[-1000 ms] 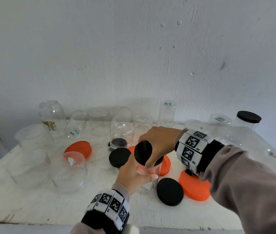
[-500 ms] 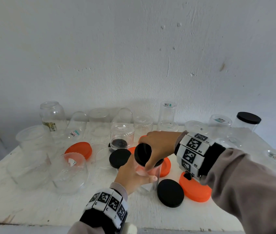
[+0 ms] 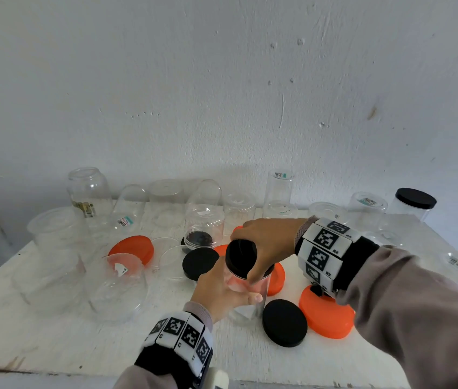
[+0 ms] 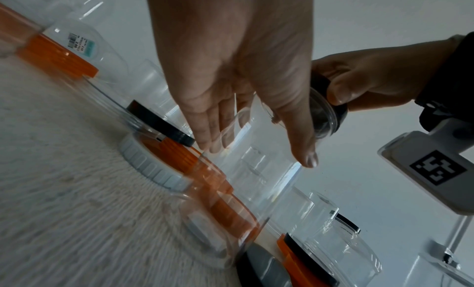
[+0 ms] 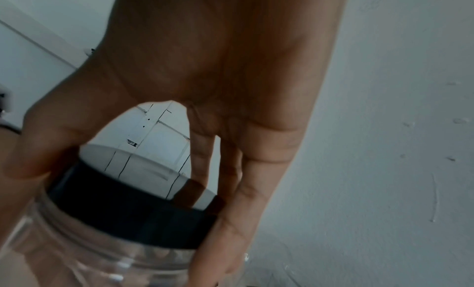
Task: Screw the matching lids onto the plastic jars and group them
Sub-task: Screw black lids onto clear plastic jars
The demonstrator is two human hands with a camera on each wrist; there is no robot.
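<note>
Clear jar (image 3: 246, 299) upright mid-table (image 3: 54, 341) with black lid (image 3: 241, 256) on its mouth, right hand (image 3: 267, 242) fingers curled round lid rim, left hand (image 3: 222, 290) wrapped round jar body, loose black lid (image 3: 284, 322) just beside.

Clear plastic jars, black and orange lids, on a white painted table (image 3: 40, 341).
A black lid (image 3: 240, 255) tops the clear held jar (image 3: 246, 300). Loose lids are black (image 3: 284, 322) or orange (image 3: 327, 318). Black-and-white checkered marker bands wrap both wrists over grey-beige sleeves (image 3: 418, 318). The wall (image 3: 222, 80) is white.
</note>
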